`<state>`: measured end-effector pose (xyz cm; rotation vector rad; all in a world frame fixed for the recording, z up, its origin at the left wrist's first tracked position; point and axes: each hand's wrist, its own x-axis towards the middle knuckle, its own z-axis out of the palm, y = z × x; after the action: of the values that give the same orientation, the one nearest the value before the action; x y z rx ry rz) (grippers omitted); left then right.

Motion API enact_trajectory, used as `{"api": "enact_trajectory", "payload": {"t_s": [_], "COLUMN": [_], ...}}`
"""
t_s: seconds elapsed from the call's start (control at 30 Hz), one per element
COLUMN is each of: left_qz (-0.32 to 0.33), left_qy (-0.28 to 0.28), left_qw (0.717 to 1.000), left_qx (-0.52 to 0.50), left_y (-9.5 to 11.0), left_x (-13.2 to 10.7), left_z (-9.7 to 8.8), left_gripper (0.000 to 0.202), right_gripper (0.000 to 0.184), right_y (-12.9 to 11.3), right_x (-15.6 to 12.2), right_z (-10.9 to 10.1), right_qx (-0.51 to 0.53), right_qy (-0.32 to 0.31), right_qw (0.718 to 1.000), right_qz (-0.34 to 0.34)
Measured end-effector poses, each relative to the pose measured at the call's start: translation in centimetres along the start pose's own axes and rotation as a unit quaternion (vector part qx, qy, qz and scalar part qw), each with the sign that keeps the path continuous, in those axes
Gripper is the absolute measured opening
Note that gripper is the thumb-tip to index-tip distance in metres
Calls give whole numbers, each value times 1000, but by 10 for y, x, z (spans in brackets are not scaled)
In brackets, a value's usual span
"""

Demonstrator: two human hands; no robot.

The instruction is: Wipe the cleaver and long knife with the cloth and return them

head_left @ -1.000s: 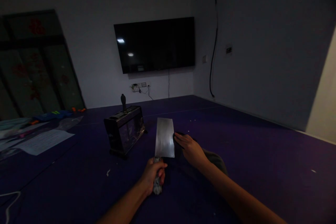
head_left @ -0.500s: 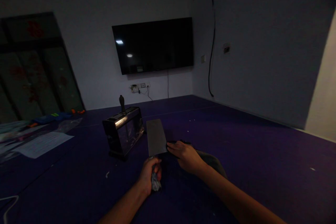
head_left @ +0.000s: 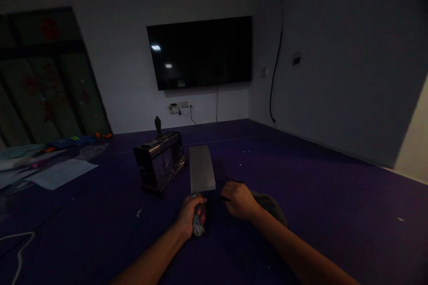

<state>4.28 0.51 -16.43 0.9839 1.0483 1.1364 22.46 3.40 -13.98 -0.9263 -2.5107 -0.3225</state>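
Observation:
A cleaver [head_left: 202, 168] with a broad grey blade points away from me, its blade raised above the purple floor covering. My left hand [head_left: 192, 213] is wrapped round its handle [head_left: 198, 227], which has a crinkled, greyish covering. Just right of the blade's lower corner, apart from it, is my right hand [head_left: 239, 199]. Its fingers are curled closed around something thin and black, too dark to name. To the left of the blade stands a dark knife block [head_left: 160, 162] with clear sides, and one dark handle [head_left: 158, 127] sticks up from its top.
A dark grey rounded thing [head_left: 269, 208] lies beyond my right forearm. Papers [head_left: 63, 173] and clear plastic [head_left: 92, 151] lie at left, near a white cable [head_left: 20, 254]. Small white scraps [head_left: 139, 213] dot the floor. A television [head_left: 200, 53] hangs on the far wall.
My right hand has moved off the blade's edge, slightly right and toward me, and its fingers have curled in. The left hand keeps its hold on the cleaver. The view has shifted slightly.

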Motion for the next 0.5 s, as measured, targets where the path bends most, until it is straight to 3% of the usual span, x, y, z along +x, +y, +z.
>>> {"api": "enact_trajectory", "payload": {"t_s": [0.13, 0.2, 0.23, 0.27, 0.33, 0.4, 0.5], "left_qz": [66, 91, 105, 125, 205, 265, 264], "left_qy": [2, 24, 47, 84, 157, 188, 221], "left_qw": [990, 963, 936, 894, 781, 666, 510], "left_qx": [123, 251, 332, 421, 569, 672, 788], "left_y": [26, 57, 76, 99, 147, 196, 261], "left_x": [-7, -8, -8, -8, -8, -9, -12], "left_z": [-3, -7, -9, -11, -16, -20, -24], "left_gripper": [37, 36, 33, 32, 42, 45, 28], "right_gripper": [19, 20, 20, 20, 21, 22, 24], "right_y": [14, 21, 25, 28, 31, 32, 31], "right_x": [-3, -4, -4, -4, -4, -3, -1], "right_z": [0, 1, 2, 3, 4, 5, 3], "right_qx": [-8, -1, 3, 6, 14, 22, 24], "right_qy": [-2, -9, -16, -24, -41, -52, -60], "right_qw": [997, 995, 993, 991, 988, 985, 984], "right_qz": [73, 101, 115, 129, 149, 161, 165]}}
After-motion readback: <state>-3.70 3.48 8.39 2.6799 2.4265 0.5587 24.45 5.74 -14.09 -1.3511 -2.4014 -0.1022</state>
